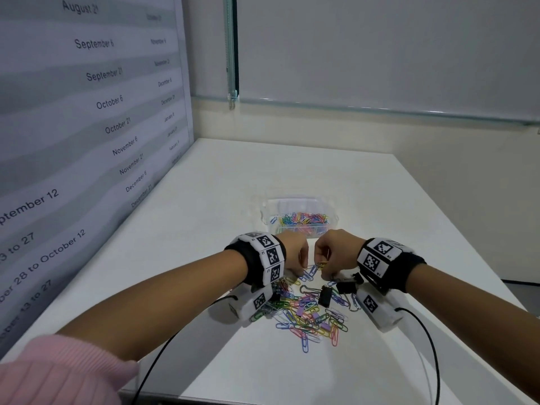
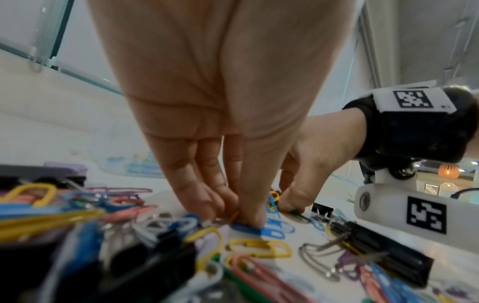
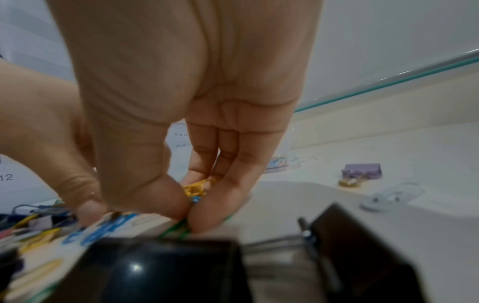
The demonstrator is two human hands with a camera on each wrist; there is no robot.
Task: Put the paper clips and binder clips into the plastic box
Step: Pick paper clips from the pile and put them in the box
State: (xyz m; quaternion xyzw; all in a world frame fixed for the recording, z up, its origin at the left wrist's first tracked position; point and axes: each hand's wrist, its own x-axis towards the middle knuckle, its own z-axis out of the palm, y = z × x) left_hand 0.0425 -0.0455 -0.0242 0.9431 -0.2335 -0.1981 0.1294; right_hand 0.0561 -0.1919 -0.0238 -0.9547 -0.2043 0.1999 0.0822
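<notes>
I have both hands down at the far edge of the loose heap of coloured wire paper clips (image 1: pixel 309 311) on the white tabletop (image 1: pixel 409 200). My left hand (image 1: pixel 295 254) has its fingertips (image 2: pixel 249 217) bunched and pinching clips off the surface, a yellow one among them. My right hand (image 1: pixel 331 252) is curled round a small bundle with a yellow clip (image 3: pixel 194 189) showing between thumb and fingers, and pinches a green one at the tips.

The clear plastic box (image 1: pixel 298 220) sits just beyond my knuckles, already part-filled with clips. Black binder clips (image 1: pixel 325 296) lie untouched in the heap, just beside my right wrist.

My worry is tangling: linked clips could trail out of either pinch and drop short of the box. The box looks light, so a knuckle could shove it as I reach over.

How many clips each hand holds I cannot tell; the fingers hide them. The box walls are faint against the tabletop. A purple binder clip (image 3: pixel 361 171) shows only in the right wrist view, apart from the heap.
</notes>
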